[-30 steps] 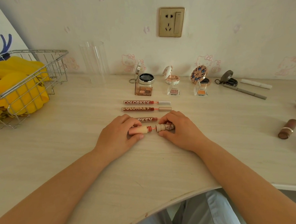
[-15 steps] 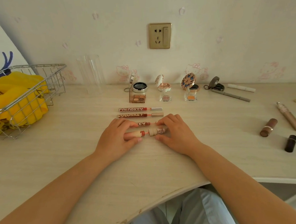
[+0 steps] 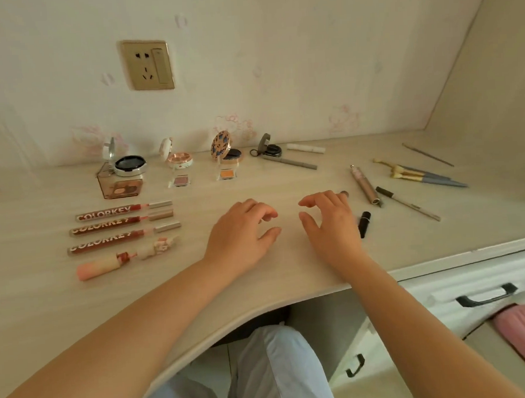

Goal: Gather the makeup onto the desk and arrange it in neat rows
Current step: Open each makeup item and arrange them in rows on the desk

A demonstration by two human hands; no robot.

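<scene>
Three Colorkey lip tubes lie in a stack of rows at the left of the desk, with a pink lip tube as the row below them. Behind stand open compacts and small eyeshadow pots. My left hand and my right hand hover over the desk's middle, fingers loosely curled, holding nothing. A black lipstick lies just right of my right hand; a brown lipstick peeks out behind its fingers.
Loose pens and pencils, a rose-gold tube and makeup brushes lie scattered on the right. A grey pencil and a white stick lie by the wall. Drawers sit below the desk's right edge.
Both hands let go of the pink lip tube and moved right, toward the lipsticks. The view swung right, so the wire basket left the frame.
</scene>
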